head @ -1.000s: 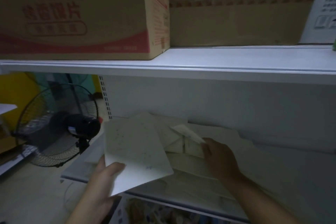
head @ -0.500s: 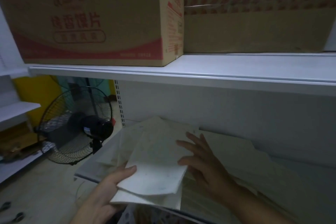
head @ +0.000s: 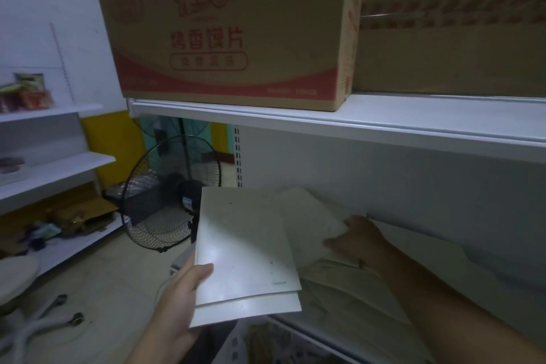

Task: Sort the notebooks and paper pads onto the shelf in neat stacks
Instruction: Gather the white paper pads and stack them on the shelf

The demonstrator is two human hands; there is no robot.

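My left hand (head: 177, 298) holds two pale notebooks (head: 242, 251) stacked one on the other, thumb on the top cover, just in front of the white shelf's (head: 487, 284) left end. My right hand (head: 357, 239) reaches into the shelf and rests on a cream paper pad (head: 310, 221) lying there; its fingertips curl at the pad's edge. More pale pads and notebooks (head: 348, 289) lie loosely spread on the shelf under my right forearm. The light is dim.
The upper shelf (head: 325, 124) hangs low over the work area and carries a red-printed carton (head: 230, 29) and a plain brown carton (head: 452, 32). A black floor fan (head: 171, 201) stands left of the shelf. Side shelves (head: 50, 168) line the left wall.
My left hand has squared the two notebooks and lifted them flatter toward the left. My right hand left the held stack and moved right onto a pad on the shelf. My head turned left.
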